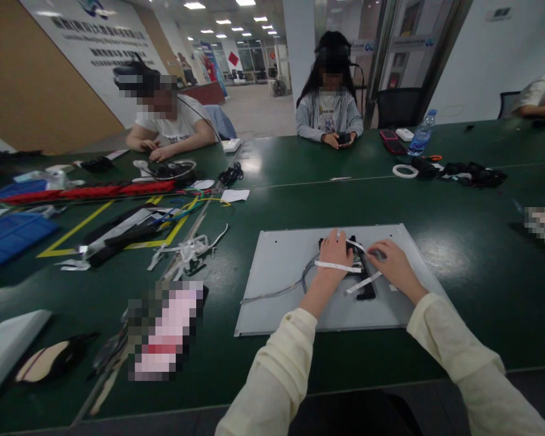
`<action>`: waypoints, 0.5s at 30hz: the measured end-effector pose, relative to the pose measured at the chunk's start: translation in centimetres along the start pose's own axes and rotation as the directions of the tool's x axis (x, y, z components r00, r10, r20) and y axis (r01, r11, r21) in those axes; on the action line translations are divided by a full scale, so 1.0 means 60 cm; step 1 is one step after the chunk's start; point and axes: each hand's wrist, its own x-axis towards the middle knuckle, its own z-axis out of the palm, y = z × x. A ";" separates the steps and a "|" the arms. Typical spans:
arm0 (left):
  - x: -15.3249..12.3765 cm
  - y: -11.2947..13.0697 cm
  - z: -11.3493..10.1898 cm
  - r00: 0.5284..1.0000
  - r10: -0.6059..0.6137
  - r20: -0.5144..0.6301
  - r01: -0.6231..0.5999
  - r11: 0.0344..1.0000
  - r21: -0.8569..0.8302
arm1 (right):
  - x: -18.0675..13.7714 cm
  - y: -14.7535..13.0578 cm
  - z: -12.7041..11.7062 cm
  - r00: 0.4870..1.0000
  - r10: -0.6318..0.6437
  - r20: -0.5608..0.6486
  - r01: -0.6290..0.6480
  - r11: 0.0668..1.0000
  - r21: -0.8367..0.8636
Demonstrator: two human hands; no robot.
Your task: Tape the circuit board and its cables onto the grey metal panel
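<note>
On a flat light-grey panel (pixel 277 315) lies a black bracket-like part (pixel 367 292) with a thin grey cable (pixel 272 295) running off to the left. My left hand (pixel 333 254) rests over this part, fingers bent and closed at one end of a narrow white strip (pixel 356 244); its fingertips are partly hidden. Closed in a pinch, my right hand (pixel 395 266) holds the strip's other end. A second white strip lies across the back of my left hand. Another loose strip slants across the black part below my right hand.
Left of the panel are a tangle of white strips (pixel 188 251), a blurred pink phone-like object (pixel 170 330), a computer mouse (pixel 45 360) and blue trays (pixel 16 239). Behind stand a tape roll (pixel 405 171) and a water bottle (pixel 422 133). Two people sit across the table.
</note>
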 end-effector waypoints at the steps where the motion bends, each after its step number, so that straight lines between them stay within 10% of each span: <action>1: 0.000 0.000 0.000 1.000 -0.003 0.006 0.003 1.000 0.002 | 0.001 -0.002 0.000 1.000 0.012 -0.008 -0.012 1.000 0.003; 15: -0.002 -0.002 0.004 0.999 -0.036 -0.016 0.035 0.998 -0.059 | 0.007 -0.042 -0.008 0.933 0.358 -0.050 -0.284 0.812 0.510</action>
